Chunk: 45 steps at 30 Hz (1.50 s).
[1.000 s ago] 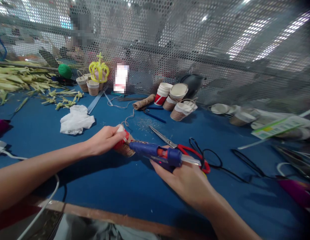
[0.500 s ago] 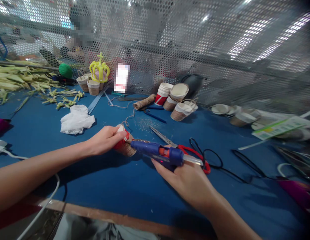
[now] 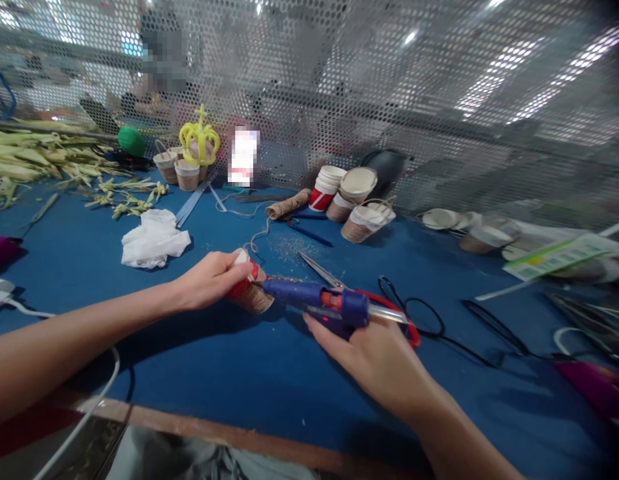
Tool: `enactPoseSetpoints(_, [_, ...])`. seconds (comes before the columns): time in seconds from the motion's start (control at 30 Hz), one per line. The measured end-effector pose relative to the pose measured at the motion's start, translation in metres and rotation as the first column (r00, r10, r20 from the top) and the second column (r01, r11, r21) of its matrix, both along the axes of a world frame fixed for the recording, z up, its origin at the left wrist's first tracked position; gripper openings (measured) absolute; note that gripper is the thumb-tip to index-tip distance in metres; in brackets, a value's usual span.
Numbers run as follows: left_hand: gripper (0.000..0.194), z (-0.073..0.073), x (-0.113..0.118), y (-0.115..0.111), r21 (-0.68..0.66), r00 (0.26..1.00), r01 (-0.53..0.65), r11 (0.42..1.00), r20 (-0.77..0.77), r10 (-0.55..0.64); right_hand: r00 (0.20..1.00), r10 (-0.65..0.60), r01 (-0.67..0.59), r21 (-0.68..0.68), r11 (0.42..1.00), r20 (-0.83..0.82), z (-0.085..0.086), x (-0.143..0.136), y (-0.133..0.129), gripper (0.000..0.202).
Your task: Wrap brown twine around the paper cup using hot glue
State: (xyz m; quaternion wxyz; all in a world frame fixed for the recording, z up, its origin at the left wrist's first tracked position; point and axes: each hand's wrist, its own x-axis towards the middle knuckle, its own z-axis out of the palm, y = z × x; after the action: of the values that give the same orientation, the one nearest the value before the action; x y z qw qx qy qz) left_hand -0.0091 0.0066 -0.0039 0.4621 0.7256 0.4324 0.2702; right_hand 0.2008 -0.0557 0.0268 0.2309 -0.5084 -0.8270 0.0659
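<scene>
My left hand [image 3: 214, 279] is closed around a small red and white paper cup [image 3: 253, 300], tilted on its side, its lower part wrapped in brown twine. In my right hand [image 3: 372, 353] is a blue hot glue gun [image 3: 316, 300] with a red light on and a clear glue stick out of its back. The nozzle tip is at the twine-wrapped side of the cup; whether it touches I cannot tell. Scissors [image 3: 322, 269] with red handles lie behind the glue gun, partly hidden by it. Loose twine [image 3: 259, 233] runs from the cup towards a twine roll [image 3: 289, 204].
Behind stand stacked paper cups [image 3: 328, 187] and twine-wrapped cups [image 3: 362, 223]. A crumpled white cloth [image 3: 155, 239] lies left, with corn husks [image 3: 39, 157] and a yellow crown [image 3: 199, 143] beyond. A black cord [image 3: 459, 341] loops at right. A perforated metal screen [image 3: 299, 80] closes the back.
The glue gun and my right hand have shifted slightly right. The cup has turned or moved a little in my left hand, which stays in place.
</scene>
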Motion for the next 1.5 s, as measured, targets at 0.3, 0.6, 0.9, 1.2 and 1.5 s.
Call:
enactPoseSetpoints(0.3, [0.042,-0.004,-0.002,0.003,0.016,1.0,0.021,1.0,-0.007,-0.02,1.0,0.016,-0.016,-0.029,0.999,0.017,0.003,0.004,0.01,0.024])
enactPoseSetpoints(0.6, [0.042,-0.003,-0.002,0.001,0.031,1.0,0.028,0.999,-0.013,-0.028,0.997,-0.062,0.06,-0.07,0.996,-0.039,0.006,0.004,0.01,0.02])
enactPoseSetpoints(0.9, [0.043,-0.006,-0.003,0.002,0.033,0.999,0.032,0.999,-0.006,-0.032,0.997,-0.075,0.072,-0.12,0.99,-0.025,0.004,0.005,0.009,0.021])
enactPoseSetpoints(1.2, [0.043,-0.008,-0.004,0.002,0.04,1.0,0.024,0.999,-0.02,-0.023,0.995,-0.073,0.064,-0.131,0.989,-0.065,0.001,0.005,0.005,0.02])
enactPoseSetpoints(1.5, [0.042,-0.009,-0.007,0.003,0.042,0.997,0.079,0.996,-0.02,-0.078,0.98,-0.136,0.1,-0.229,0.968,-0.148,0.002,0.005,0.013,0.02])
